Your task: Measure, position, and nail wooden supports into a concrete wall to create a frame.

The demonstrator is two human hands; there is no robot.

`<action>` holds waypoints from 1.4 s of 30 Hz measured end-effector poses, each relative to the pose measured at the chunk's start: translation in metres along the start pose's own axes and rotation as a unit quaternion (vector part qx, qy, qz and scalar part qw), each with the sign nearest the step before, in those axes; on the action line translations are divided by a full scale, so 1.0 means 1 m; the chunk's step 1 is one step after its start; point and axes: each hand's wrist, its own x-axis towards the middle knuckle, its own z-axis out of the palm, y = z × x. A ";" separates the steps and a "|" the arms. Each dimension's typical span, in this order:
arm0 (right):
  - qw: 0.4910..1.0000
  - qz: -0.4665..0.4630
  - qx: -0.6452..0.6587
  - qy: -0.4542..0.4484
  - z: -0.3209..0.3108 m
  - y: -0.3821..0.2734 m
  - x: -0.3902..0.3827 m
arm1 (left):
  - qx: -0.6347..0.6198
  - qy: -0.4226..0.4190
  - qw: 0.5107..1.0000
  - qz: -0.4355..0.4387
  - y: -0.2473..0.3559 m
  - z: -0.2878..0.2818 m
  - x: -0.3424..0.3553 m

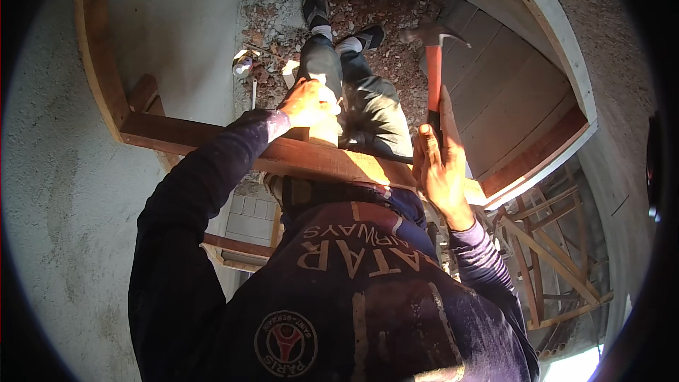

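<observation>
While the left hand [310, 103] closes round the far end of a pale block [324, 132], its fingers bent together and partly lost in glare, the right hand [443, 170] holds a hammer [434, 74], handle between thumb and fingers, one finger straight along the grip.

Hammer: red and black handle, metal head at the far end; upright, clear of the wood.

Block: at centre, against the far side of the beam [297, 156]; whether fixed or loose, cannot tell.

Beam: brown wood, running left to right before the torso, sunlit in patches.

Legs [375, 102]: dark trousers, beyond the beam.

Rubble [407, 3]: far centre, around the shoes [315, 10].

Boards [506, 81]: grey, right of the hammer.

Curved frame [94, 42]: wood, far left, meeting the beam.

Timbers [559, 269]: crossed, near right.
</observation>
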 end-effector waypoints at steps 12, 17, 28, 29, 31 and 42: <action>0.972 -0.205 -0.100 -0.057 0.018 0.027 0.006 | 0.061 0.095 0.988 0.107 -0.012 0.008 0.003; 0.979 0.025 0.204 0.006 0.003 0.000 0.004 | 0.003 0.036 0.999 -0.011 0.002 0.000 -0.011; 0.997 -0.057 -0.053 -0.002 -0.003 0.018 0.000 | 0.025 -0.031 0.999 -0.015 0.000 -0.012 -0.003; 0.999 -0.041 -0.033 -0.001 -0.001 0.012 0.001 | 0.011 -0.049 0.998 0.025 -0.009 -0.012 -0.005; 0.998 -0.056 0.027 0.016 0.000 0.024 -0.004 | 0.068 -0.074 0.995 -0.010 -0.006 -0.018 -0.001; 0.987 -0.144 0.059 -0.043 0.022 0.011 -0.010 | -0.201 0.547 0.794 0.174 0.138 -0.076 -0.136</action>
